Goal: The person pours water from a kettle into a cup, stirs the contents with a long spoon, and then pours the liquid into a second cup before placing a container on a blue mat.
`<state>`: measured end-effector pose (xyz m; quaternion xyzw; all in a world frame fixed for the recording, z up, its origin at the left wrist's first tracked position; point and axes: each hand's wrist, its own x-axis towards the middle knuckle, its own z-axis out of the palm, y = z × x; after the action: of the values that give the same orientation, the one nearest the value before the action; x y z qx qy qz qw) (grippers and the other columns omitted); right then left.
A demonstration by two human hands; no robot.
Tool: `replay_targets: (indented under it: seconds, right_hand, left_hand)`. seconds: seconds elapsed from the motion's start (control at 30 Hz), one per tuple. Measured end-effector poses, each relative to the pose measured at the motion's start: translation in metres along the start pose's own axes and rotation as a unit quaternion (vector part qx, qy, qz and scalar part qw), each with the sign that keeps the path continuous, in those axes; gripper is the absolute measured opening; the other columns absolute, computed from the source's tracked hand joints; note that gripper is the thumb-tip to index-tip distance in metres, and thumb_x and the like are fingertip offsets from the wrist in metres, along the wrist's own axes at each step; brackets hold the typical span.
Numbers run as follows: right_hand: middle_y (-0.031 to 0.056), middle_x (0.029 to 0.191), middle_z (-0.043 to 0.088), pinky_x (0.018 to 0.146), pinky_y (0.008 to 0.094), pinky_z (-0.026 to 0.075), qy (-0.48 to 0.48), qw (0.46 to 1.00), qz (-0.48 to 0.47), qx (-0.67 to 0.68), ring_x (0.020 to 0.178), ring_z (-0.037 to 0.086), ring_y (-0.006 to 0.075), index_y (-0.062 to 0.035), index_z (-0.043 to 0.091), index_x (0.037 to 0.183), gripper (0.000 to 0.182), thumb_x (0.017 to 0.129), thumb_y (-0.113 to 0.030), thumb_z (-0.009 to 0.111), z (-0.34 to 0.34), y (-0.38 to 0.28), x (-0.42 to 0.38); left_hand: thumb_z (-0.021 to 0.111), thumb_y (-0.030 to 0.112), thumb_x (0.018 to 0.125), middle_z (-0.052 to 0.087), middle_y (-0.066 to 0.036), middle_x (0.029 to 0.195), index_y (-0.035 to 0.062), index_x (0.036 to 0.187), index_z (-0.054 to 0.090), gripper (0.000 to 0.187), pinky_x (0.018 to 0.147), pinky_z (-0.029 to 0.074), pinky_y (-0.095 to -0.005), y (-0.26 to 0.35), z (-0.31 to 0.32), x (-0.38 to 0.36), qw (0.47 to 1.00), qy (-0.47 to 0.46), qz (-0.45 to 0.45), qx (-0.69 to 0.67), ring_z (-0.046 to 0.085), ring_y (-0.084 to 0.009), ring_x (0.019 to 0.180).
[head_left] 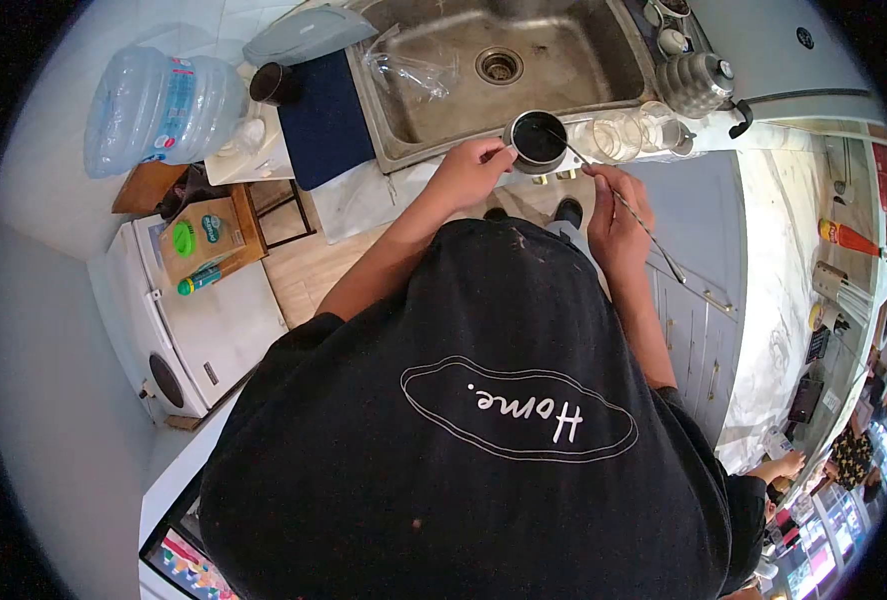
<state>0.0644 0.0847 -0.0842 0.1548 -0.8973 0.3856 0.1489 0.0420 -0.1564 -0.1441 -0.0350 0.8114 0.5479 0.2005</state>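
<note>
My left hand pinches the side of a metal cup at the sink's front edge. Dark liquid shows inside the cup. In my right hand is a long, thin bar spoon, its lower end dipping into the cup and its other end sticking out past my wrist. Several clear glasses stand on the counter just right of the cup.
Beyond the cup lies a steel sink with clear plastic in it. A dark mat, a dark cup and a large water bottle are left; a kettle is right. Another person's hand shows far right.
</note>
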Motion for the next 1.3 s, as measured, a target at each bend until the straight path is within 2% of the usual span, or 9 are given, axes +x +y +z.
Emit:
replay_targets:
  seconds: [0.07,0.27,0.43,0.73,0.83,0.93,1.23,1.3]
  right_hand:
    - [0.0091,0.101,0.074,0.085,0.0387,0.052,-0.002,1.0,-0.003,-0.001,0.094,0.068,0.0303,-0.0064,0.069,0.104,0.012,0.099,-0.003,0.059,0.0,0.0,0.001]
    - [0.0107,0.101,0.074,0.085,0.0391,0.052,-0.003,1.0,-0.011,0.0,0.093,0.068,0.0314,-0.0051,0.068,0.103,0.01,0.098,-0.003,0.06,0.001,-0.002,0.001]
    - [0.0115,0.102,0.074,0.083,0.0395,0.053,0.016,0.999,-0.038,0.013,0.092,0.068,0.0319,-0.0043,0.068,0.102,0.009,0.097,-0.001,0.061,0.005,0.003,0.003]
    - [0.0143,0.106,0.074,0.086,0.038,0.054,0.037,0.996,-0.077,-0.002,0.099,0.071,0.0309,-0.0039,0.069,0.099,0.007,0.094,0.0,0.066,0.013,0.004,0.001]
    - [0.0134,0.108,0.073,0.082,0.0395,0.055,0.052,0.993,-0.103,-0.004,0.096,0.07,0.0319,-0.0059,0.068,0.1,0.015,0.087,0.0,0.073,0.019,0.008,-0.001]
    - [0.0143,0.108,0.073,0.082,0.0404,0.055,0.054,0.992,-0.117,-0.004,0.095,0.07,0.032,-0.0046,0.067,0.1,0.017,0.085,0.002,0.073,0.019,0.007,-0.002]
    - [0.0169,0.109,0.073,0.083,0.0411,0.055,0.052,0.993,-0.107,0.027,0.098,0.071,0.0321,-0.0018,0.069,0.099,0.017,0.083,0.004,0.074,0.022,0.001,-0.007]
    - [0.018,0.11,0.073,0.084,0.0394,0.056,0.042,0.993,-0.108,0.027,0.1,0.071,0.0319,-0.0011,0.069,0.099,0.01,0.089,0.002,0.07,0.021,0.001,-0.008]
  left_hand:
    - [0.059,0.032,0.1,0.068,-0.005,0.085,0.0002,0.094,0.07,0.034,0.077,0.047,-0.0313,0.006,-0.002,-0.002,1.0,-0.003,-0.009,-0.002,0.058,-0.0139,0.08]
    - [0.059,0.031,0.099,0.072,-0.01,0.092,0.0002,0.096,0.07,0.033,0.089,0.048,-0.0336,0.004,-0.003,0.003,0.999,0.019,0.046,0.017,0.065,-0.0188,0.09]
    - [0.06,0.031,0.099,0.072,-0.01,0.094,0.001,0.097,0.071,0.032,0.089,0.048,-0.0337,0.009,-0.004,0.001,0.999,0.02,0.041,0.027,0.065,-0.0187,0.091]
    - [0.059,0.031,0.1,0.073,-0.009,0.094,0.0007,0.099,0.071,0.033,0.09,0.047,-0.0336,-0.002,-0.005,0.006,0.997,0.028,0.061,0.029,0.064,-0.0178,0.092]
    - [0.059,0.032,0.101,0.073,-0.008,0.095,0.0009,0.099,0.071,0.033,0.09,0.047,-0.0338,0.0,-0.003,0.005,0.998,0.031,0.049,0.016,0.064,-0.0177,0.091]
    - [0.059,0.032,0.101,0.073,-0.009,0.094,0.0009,0.099,0.071,0.033,0.09,0.047,-0.034,0.001,-0.003,0.004,0.998,0.034,0.043,0.007,0.064,-0.0177,0.091]
    - [0.06,0.033,0.099,0.073,-0.01,0.092,0.0001,0.098,0.071,0.035,0.086,0.049,-0.034,0.001,-0.004,0.004,0.998,0.039,0.054,0.016,0.065,-0.0183,0.088]
    - [0.061,0.034,0.098,0.073,-0.01,0.092,-0.0001,0.099,0.071,0.036,0.085,0.049,-0.0337,0.001,-0.004,0.004,0.998,0.038,0.054,0.015,0.065,-0.0183,0.088]
